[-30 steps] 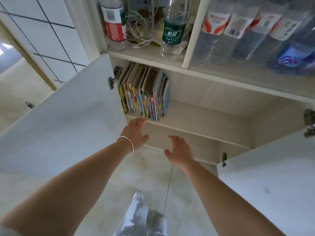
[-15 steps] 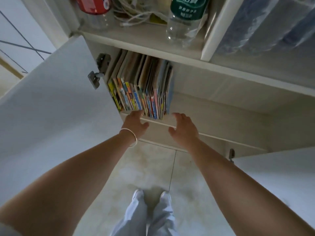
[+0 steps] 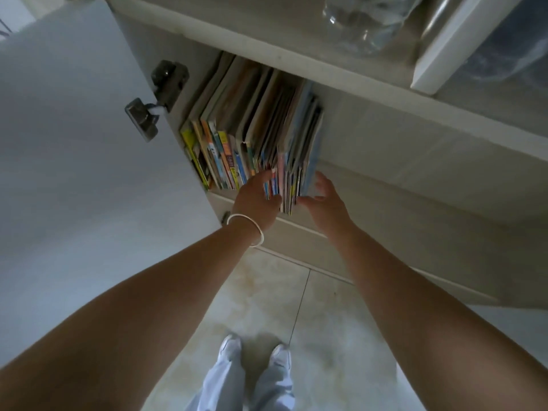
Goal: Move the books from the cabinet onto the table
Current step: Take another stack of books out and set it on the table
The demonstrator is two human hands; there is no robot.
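A row of thin, colourful books [image 3: 237, 137] stands upright at the left end of the cabinet's lower shelf [image 3: 385, 185]. The right-hand bundle of the row juts slightly over the shelf's front edge. My left hand [image 3: 255, 200], with a white bangle on the wrist, has its fingertips pushed in among the spines and its thumb on the bundle's front. My right hand [image 3: 323, 203] lies against the outer cover of the rightmost blue book, with the thumb hooked across the bundle's lower front. Together the two hands grip the bundle from both sides.
The cabinet's left door [image 3: 74, 173] stands open next to my left arm, its hinge [image 3: 157, 99] just above the books. A clear bottle [image 3: 364, 25] stands on the shelf above. To the right of the books the lower shelf is bare. Tiled floor and my feet [image 3: 255, 360] lie below.
Both hands rose from below the shelf edge to the books. The left went in among the spines and the right closed on the right side. The camera moved closer.
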